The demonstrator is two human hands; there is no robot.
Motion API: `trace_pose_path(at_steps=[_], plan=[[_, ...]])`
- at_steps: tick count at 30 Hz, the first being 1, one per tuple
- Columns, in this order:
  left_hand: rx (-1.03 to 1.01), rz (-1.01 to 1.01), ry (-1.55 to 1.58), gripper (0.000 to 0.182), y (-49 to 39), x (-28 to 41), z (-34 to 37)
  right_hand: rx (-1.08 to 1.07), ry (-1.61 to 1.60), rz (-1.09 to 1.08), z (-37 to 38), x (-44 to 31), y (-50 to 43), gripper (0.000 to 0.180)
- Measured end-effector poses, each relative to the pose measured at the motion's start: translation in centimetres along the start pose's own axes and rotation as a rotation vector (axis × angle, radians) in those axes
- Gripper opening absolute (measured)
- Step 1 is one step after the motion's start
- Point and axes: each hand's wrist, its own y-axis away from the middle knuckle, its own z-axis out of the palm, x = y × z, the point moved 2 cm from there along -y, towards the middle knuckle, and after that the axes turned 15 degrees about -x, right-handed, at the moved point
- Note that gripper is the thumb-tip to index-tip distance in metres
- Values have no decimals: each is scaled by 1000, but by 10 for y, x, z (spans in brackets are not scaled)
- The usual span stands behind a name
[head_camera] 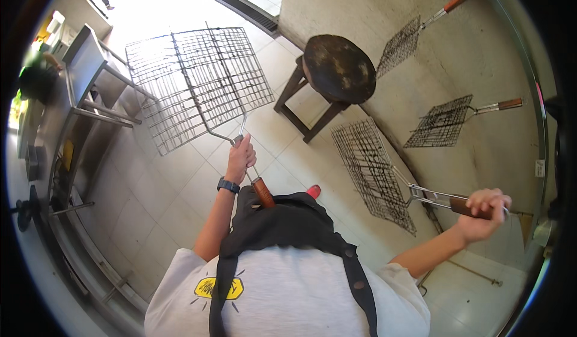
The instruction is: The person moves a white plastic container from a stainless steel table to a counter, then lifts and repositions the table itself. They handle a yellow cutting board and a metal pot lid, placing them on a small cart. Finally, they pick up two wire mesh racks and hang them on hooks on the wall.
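My left hand (241,158) grips the wire handle of a large hinged grill basket (203,82), just below its metal frame. The wooden end (263,192) of that handle points back toward my black apron (284,222). At the right, my right hand (486,214) is closed around the wooden handle of a second grill basket (374,172). Its darkened wire grid extends leftward, beside the base of the wall. Both baskets look flat and hold no food that I can see.
A round dark wooden stool (340,68) stands against the wall. Two more grill baskets, an upper one (401,44) and a lower one (444,120), hang on the wall at right. Stainless steel tables (85,66) line the left. A floor drain grate (239,5) lies ahead. Another person (38,73) is at far left.
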Motion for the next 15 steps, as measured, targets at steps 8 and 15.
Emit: trace_pose_path(at_steps=[8, 15], plan=[[-103, 62, 113, 43, -19, -4, -11, -287, -361, -478, 92, -36, -79, 22], [-312, 42, 357, 52, -17, 2, -20, -511, -98, -927, 309, 12, -92, 9]])
